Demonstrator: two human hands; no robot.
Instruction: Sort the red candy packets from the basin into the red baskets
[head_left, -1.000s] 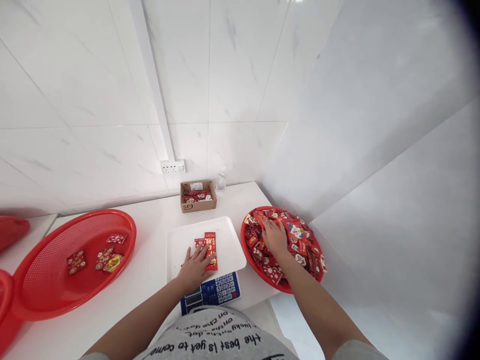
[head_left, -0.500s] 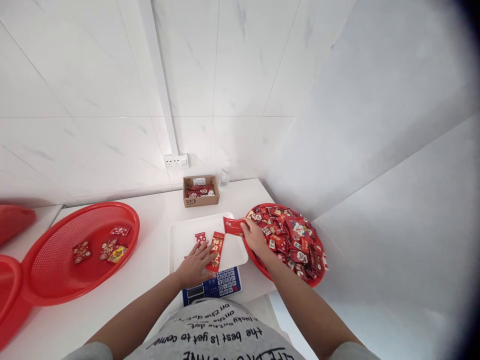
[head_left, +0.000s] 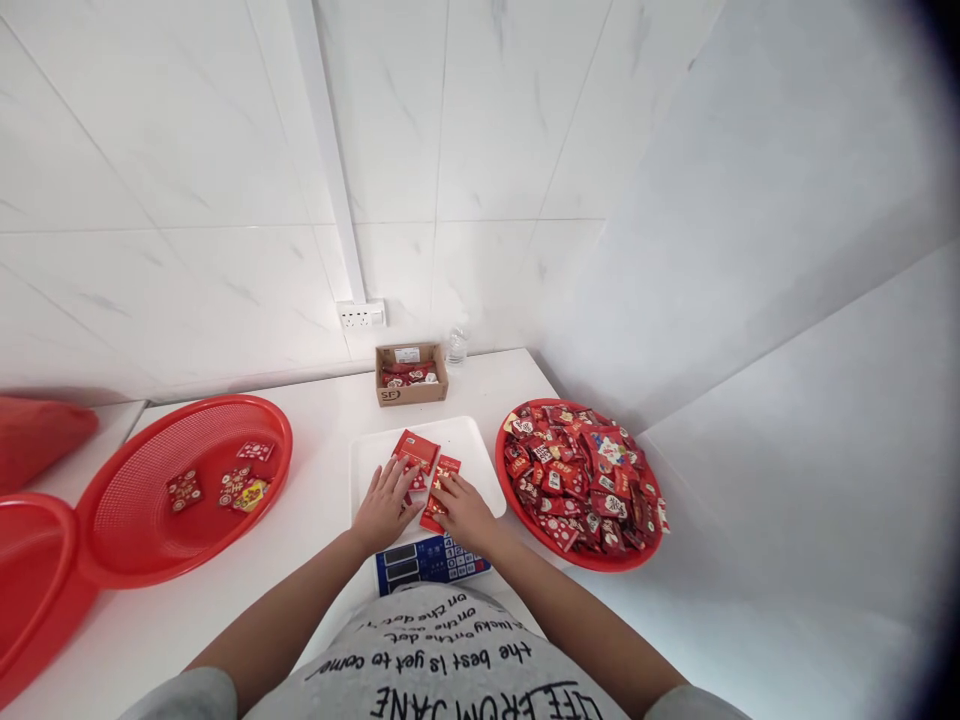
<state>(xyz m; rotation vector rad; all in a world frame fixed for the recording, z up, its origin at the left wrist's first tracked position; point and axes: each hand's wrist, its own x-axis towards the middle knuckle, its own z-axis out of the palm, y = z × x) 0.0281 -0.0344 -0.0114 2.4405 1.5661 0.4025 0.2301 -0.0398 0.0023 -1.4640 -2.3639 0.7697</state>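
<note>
A white weighing tray [head_left: 472, 442] sits on a blue-faced scale [head_left: 426, 562] at the table's front edge. A few red packets [head_left: 417, 449] lie on the tray. My left hand [head_left: 386, 503] rests flat on them with fingers spread. My right hand [head_left: 463, 508] lies beside it, fingers stretched over a long red packet [head_left: 444, 471]. Neither hand grips anything. To the right stands a red round basket [head_left: 577, 556] heaped with several red packets.
A large red mesh basket [head_left: 142, 520] at left holds a few packets. Another red basket [head_left: 30, 560] overlaps it at the far left. At the back stand a small cardboard box [head_left: 411, 374] with packets, a clear bottle [head_left: 457, 346] and a wall socket [head_left: 361, 315].
My right hand left the heaped basket, carried a red packet over to the white tray, and now lies flat on the packets there. My left hand stayed on the tray.
</note>
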